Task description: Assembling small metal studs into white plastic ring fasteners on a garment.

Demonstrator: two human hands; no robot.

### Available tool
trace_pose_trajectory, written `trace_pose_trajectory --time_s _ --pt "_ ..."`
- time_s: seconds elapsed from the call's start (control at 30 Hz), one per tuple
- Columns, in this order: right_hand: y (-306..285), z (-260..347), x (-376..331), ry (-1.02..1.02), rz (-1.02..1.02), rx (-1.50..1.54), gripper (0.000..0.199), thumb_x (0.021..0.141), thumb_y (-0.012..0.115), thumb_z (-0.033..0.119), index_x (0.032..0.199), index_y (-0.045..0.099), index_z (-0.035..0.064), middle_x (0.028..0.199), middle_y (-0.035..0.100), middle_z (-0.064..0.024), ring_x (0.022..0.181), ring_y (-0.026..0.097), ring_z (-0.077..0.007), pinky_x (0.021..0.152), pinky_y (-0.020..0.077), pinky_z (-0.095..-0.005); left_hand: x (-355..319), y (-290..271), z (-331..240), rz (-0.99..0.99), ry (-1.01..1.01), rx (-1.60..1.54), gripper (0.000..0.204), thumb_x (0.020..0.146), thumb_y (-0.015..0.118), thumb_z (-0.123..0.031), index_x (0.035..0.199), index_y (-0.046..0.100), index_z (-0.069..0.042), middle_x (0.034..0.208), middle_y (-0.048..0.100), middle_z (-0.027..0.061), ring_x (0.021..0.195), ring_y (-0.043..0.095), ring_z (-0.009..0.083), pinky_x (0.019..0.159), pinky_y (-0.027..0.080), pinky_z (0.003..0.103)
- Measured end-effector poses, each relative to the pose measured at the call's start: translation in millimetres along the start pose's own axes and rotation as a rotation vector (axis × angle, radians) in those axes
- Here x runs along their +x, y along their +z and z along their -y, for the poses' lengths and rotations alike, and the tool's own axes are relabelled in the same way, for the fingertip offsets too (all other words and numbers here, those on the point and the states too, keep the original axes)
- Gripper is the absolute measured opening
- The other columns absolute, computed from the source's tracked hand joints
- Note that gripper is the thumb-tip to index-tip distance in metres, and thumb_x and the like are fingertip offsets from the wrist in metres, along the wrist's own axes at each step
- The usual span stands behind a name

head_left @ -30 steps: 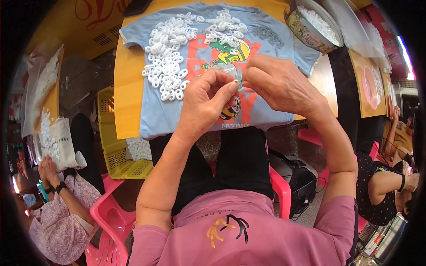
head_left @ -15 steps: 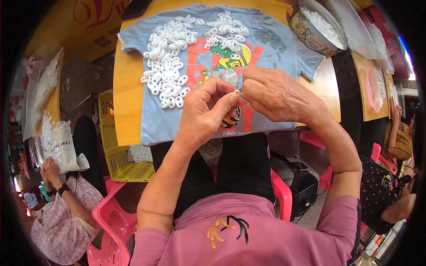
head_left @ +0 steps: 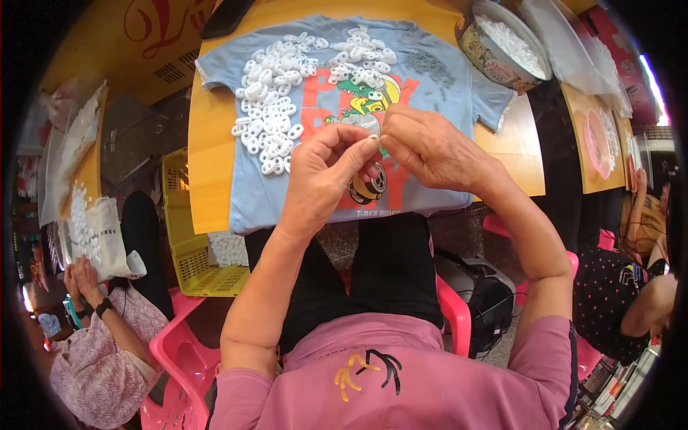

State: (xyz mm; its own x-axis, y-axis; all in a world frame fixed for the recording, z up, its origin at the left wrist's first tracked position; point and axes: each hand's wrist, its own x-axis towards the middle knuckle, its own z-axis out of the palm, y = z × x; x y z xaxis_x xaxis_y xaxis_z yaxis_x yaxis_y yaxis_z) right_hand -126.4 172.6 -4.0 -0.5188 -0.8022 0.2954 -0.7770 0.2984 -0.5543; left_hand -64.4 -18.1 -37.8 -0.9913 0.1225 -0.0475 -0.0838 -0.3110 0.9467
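Note:
Over a blue printed T-shirt spread on the table, my two hands meet with their fingertips together. My left hand is closed in a pinch of thumb and forefinger; what sits between them is too small and covered to name. My right hand is closed too, its fingers curled against the left fingertips, and anything in it is hidden. White oval plastic pieces with two holes lie in a pile beyond my left hand. A second group of them lies farther back. Small thin grey parts are scattered at the shirt's far right.
A round tin of white pieces stands at the far right table corner. Left of the table is a yellow-green plastic crate. A person works at the left; another sits at the right. A black bag rests beside my pink chair.
My hands stay pinched together, with the right fingers shifted slightly left and their curl changed a little. The whole view has tilted slightly. The piles look the same.

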Motion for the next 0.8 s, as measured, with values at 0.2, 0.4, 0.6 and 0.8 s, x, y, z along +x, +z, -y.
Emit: trace_pose_trajectory --time_s 0.2,0.4,0.6,0.8 --pt "-1 6 0 -0.033 -0.072 -0.038 0.014 0.088 0.057 0.004 0.083 0.046 -0.0011 0.079 0.049 -0.0152 0.074 0.053 -0.0349 0.063 0.0443 -0.0422 0 -1 -4 0.034 -0.057 -0.116 0.013 0.094 0.064 -0.012 0.098 0.062 0.0 0.079 0.065 0.003 0.069 0.061 0.007 0.062 0.05 0.022" --pt "6 6 -2 -0.026 -0.07 -0.021 0.014 0.087 0.058 0.001 0.082 0.045 -0.0013 0.08 0.049 -0.015 0.076 0.054 -0.035 0.064 0.0451 -0.0414 -2 -2 0 0.029 0.022 0.05 0.011 0.094 0.064 -0.011 0.093 0.06 -0.001 0.076 0.063 0.0006 0.066 0.056 0.0051 0.059 0.046 0.021" --pt "10 4 0 0.001 -0.024 0.063 0.013 0.089 0.056 0.004 0.084 0.046 -0.0015 0.083 0.049 -0.0156 0.077 0.052 -0.0355 0.067 0.0448 -0.0416 -4 -3 1 0.016 0.027 0.085 0.011 0.094 0.064 -0.011 0.093 0.06 -0.001 0.076 0.063 0.0001 0.065 0.056 0.0046 0.059 0.046 0.02" --pt "6 -1 3 0.066 -0.011 0.059 0.014 0.095 0.051 0.01 0.086 0.049 -0.0012 0.083 0.051 -0.0146 0.076 0.052 -0.0328 0.067 0.0446 -0.0392 2 0 2 -0.021 0.034 0.039 0.011 0.094 0.063 -0.012 0.095 0.06 -0.002 0.076 0.063 -0.0004 0.064 0.057 0.0045 0.057 0.046 0.02"
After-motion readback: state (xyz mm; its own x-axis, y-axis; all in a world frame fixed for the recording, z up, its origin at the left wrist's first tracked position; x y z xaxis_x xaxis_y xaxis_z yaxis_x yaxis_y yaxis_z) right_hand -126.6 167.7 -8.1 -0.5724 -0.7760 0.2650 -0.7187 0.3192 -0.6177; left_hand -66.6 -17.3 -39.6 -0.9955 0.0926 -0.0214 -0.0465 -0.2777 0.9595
